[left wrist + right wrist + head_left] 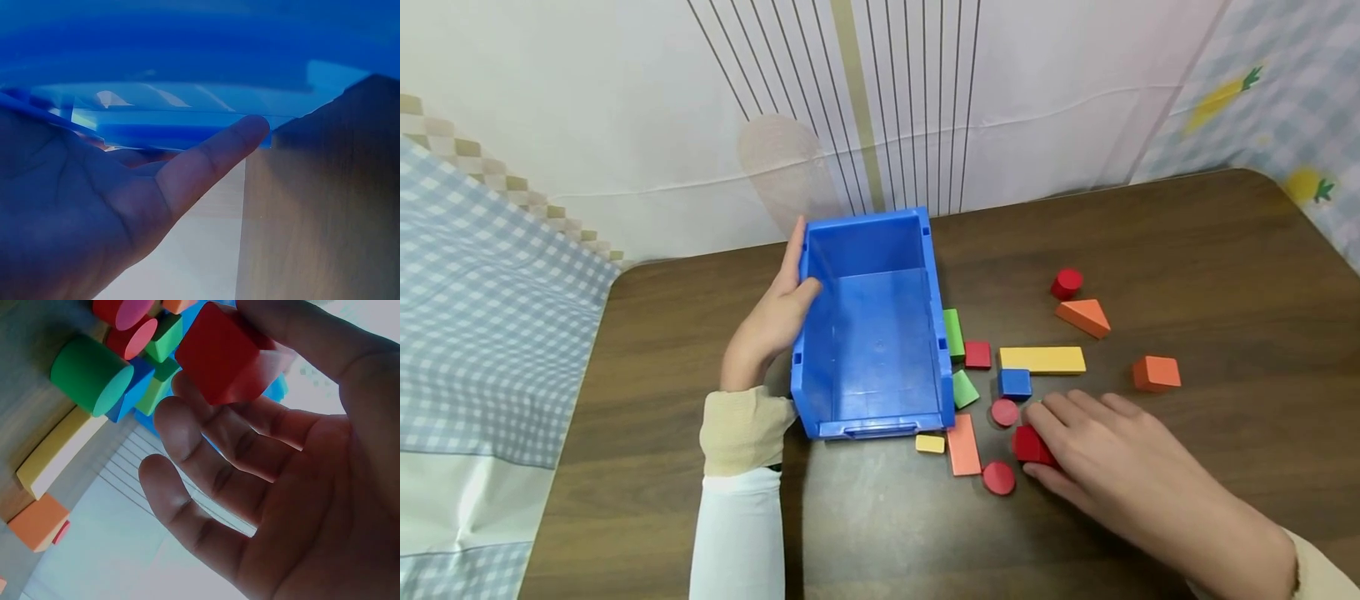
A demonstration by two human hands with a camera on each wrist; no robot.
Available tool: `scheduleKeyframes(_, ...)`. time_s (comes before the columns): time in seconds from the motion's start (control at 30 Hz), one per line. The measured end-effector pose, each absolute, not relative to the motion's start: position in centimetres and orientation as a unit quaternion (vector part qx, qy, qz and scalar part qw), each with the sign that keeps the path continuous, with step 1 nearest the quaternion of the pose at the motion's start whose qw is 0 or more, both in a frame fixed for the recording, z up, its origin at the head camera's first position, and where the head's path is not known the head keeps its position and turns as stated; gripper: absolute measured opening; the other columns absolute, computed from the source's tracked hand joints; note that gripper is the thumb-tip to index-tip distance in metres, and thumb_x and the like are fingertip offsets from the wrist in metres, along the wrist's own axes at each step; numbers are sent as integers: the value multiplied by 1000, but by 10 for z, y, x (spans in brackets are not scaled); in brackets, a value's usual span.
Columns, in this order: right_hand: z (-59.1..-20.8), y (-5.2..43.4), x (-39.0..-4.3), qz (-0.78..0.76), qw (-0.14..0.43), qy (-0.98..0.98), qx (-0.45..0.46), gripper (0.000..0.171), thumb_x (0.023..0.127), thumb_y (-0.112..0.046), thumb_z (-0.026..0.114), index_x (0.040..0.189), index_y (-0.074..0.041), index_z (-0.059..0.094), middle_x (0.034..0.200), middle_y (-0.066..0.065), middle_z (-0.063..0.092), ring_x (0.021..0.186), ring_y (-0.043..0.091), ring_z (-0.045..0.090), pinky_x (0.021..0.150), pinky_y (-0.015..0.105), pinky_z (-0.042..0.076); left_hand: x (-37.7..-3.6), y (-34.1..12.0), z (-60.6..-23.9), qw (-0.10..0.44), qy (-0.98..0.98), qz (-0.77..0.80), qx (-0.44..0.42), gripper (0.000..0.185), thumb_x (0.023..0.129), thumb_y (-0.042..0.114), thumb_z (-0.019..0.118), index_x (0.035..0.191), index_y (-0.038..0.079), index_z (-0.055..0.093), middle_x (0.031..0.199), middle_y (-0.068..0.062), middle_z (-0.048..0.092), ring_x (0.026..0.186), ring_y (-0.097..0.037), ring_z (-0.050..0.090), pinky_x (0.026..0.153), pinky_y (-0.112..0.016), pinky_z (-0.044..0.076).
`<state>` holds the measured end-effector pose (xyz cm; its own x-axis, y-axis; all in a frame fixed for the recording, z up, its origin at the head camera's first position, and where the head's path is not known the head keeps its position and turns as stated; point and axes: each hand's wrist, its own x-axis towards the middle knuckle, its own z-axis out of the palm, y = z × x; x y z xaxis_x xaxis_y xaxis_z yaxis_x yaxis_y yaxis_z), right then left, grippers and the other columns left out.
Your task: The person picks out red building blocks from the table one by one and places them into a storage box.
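A blue plastic bin [872, 358] stands empty on the brown table. My left hand [775, 321] holds its left wall, fingers outside and thumb over the rim; the left wrist view shows the thumb [212, 156] against the bin's edge [187, 62]. Right of the bin lie scattered foam blocks. My right hand [1043, 443] pinches a red cube [1026, 444] between thumb and fingers at the table surface. In the right wrist view the red cube [222, 353] sits between thumb and fingers [206, 444], with a green cylinder [90, 375] just beyond it.
Near the right hand lie two red discs [998, 477], an orange plank [963, 444], a blue cube [1014, 382] and a yellow bar [1042, 359]. Farther right are an orange cube [1156, 372], an orange wedge [1084, 317] and a red cylinder [1066, 283]. Curtains hang behind the table [1150, 233].
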<state>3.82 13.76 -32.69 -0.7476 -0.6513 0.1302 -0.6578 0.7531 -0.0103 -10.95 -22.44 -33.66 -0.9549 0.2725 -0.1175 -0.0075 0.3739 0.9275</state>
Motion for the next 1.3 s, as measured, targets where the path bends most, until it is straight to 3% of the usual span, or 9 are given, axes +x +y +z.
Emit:
scheduleKeyframes(0.3,-326,130,34,39,84,-926,367,49,75,-41,93,93,-15,56,74,-7,46,67,13,47,61,33,44,-110,-225,-333,122,819,556,78,85,103,9,34,169,32,-14,177,3,-9,163,-24,1,129,-54,11)
scheduleKeyframes(0.63,-321,122,31,51,83,-923,372,46,76,-39,93,99,-16,61,80,-7,52,74,14,53,64,32,48,-109,-226,-335,127,819,555,74,84,104,10,34,168,35,-14,177,4,-9,163,-24,1,128,-56,14)
scheduleKeyframes(0.8,-318,117,31,54,83,-922,374,46,77,-39,92,94,-17,55,77,-8,46,72,12,48,64,31,44,-109,-225,-335,122,817,558,80,84,103,9,34,168,34,-15,177,3,-9,163,-26,2,128,-57,15)
scheduleKeyframes(0.93,-317,114,30,52,80,-923,373,47,78,-40,91,91,-17,53,74,-9,41,69,12,46,67,33,48,-109,-224,-336,121,817,558,83,84,104,9,34,169,32,-14,177,2,-9,163,-26,1,128,-56,13)
scheduleKeyframes(1.3,-314,106,28,54,92,-920,377,46,78,-39,92,95,-14,56,78,-5,52,76,19,61,79,40,59,-108,-225,-339,121,818,556,82,85,103,9,35,168,35,-13,177,4,-9,163,-24,0,129,-55,10)
